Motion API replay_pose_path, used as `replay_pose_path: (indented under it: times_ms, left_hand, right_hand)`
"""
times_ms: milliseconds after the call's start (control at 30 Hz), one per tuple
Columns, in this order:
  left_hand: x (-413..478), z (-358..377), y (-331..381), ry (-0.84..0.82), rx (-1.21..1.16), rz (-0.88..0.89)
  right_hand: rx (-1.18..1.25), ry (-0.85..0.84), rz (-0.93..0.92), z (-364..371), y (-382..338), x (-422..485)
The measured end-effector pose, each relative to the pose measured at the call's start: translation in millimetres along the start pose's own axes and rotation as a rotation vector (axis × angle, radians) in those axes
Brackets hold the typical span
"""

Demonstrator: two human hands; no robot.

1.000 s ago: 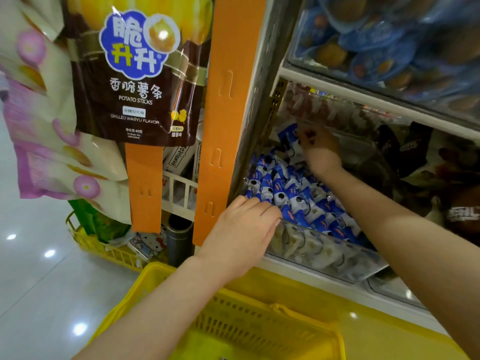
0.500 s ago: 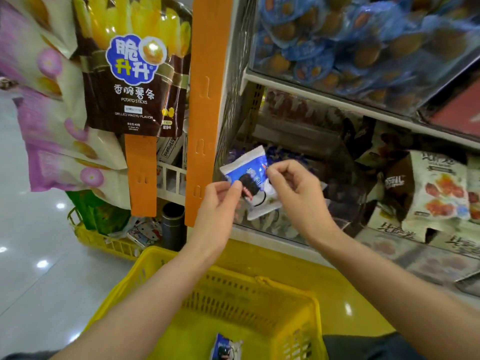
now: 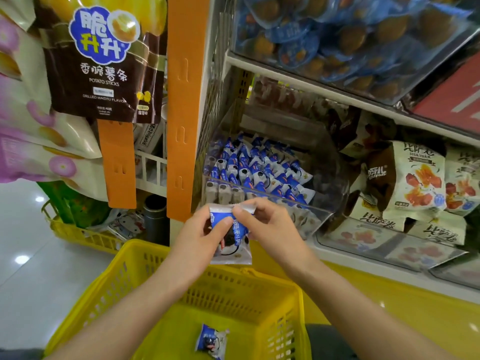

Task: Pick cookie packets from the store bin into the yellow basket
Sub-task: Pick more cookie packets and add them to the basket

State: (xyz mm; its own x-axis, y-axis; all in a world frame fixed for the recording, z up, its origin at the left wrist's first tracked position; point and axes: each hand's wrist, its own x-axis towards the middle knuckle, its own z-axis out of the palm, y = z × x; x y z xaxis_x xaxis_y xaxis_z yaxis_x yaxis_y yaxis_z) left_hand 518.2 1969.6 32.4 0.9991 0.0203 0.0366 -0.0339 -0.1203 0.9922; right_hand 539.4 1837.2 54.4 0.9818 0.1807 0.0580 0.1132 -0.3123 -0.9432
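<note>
Held item: blue-and-white cookie packet, upright, in the air just above the far rim of the yellow basket; it touches neither basket nor bin.
Left hand: left hand grips the packet's left side, thumb across the front, fingers behind.
Right hand: right hand pinches the packet's top right edge between thumb and forefinger; the other fingers are curled in.
Basket contents: one loose packet of the same blue-and-white kind lies on the basket floor, near its middle.
Store bin: clear-walled bin stands beyond the basket's far rim and higher, on the lower shelf.
Bin stock: many matching packets stand in packed rows, filling the bin's left part.
Orange strip: a vertical orange strip rises beyond the basket's far left corner.
Hanging bag: a brown potato-sticks bag hangs high, beyond and left of the basket.
Second basket: another yellow basket sits on the floor beyond and left of the near one; its contents are unclear.
Neighbouring stock: cream-and-brown snack bags lie beyond and right of the basket, beside the bin.
Upper shelf: blue-wrapped packs, blurred, sit high beyond the basket.
</note>
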Motion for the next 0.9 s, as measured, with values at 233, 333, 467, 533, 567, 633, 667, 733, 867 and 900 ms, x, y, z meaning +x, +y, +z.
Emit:
replay_pose_path:
  times_ms: [233, 333, 467, 533, 567, 633, 667, 733, 867, 900]
  left_hand:
    - [3.8, 5.1, -4.9, 0.042, -0.162, -0.07]
    - [6.0, 8.4, -4.3, 0.052, -0.198, -0.101]
    - [10.1, 9.4, 0.0, 0.023, -0.342, -0.235]
    - [11.8, 9.0, 0.0, 0.018, -0.366, -0.281]
    - [12.4, 8.8, 0.1, 0.012, -0.37, -0.297]
    - [13.3, 8.4, -0.6, -0.022, -0.354, -0.32]
    - [13.7, 8.2, -0.7, -0.054, -0.333, -0.33]
    - [13.3, 7.9, -1.4, -0.112, -0.316, -0.341]
    - [11.1, 5.3, -2.8, -0.046, -0.385, -0.255]
    - [11.4, 3.3, -2.9, 0.01, -0.402, -0.236]
  right_hand:
    - [-0.053, 0.031, -0.015, 1.1, 6.4, 0.2]
    - [-0.186, 0.097, -0.122, 2.1, 7.8, 1.1]
    - [-0.545, 0.167, -0.433, -2.0, 6.5, 1.5]
    - [-0.664, 0.155, -0.528, -4.9, 6.8, 2.1]
    - [-0.666, 0.158, -0.53, -5.7, 6.7, 2.9]
    - [-0.546, 0.19, -0.441, -5.8, 5.6, 3.7]
    - [-0.446, 0.214, -0.361, -6.2, 5.5, 4.9]
    - [-0.25, 0.268, -0.17, -8.8, 4.3, 7.9]
    - [0.203, 0.269, 0.149, -15.4, 0.1, 10.2]
    - [0.271, 0.245, 0.199, -16.3, -0.4, 9.5]
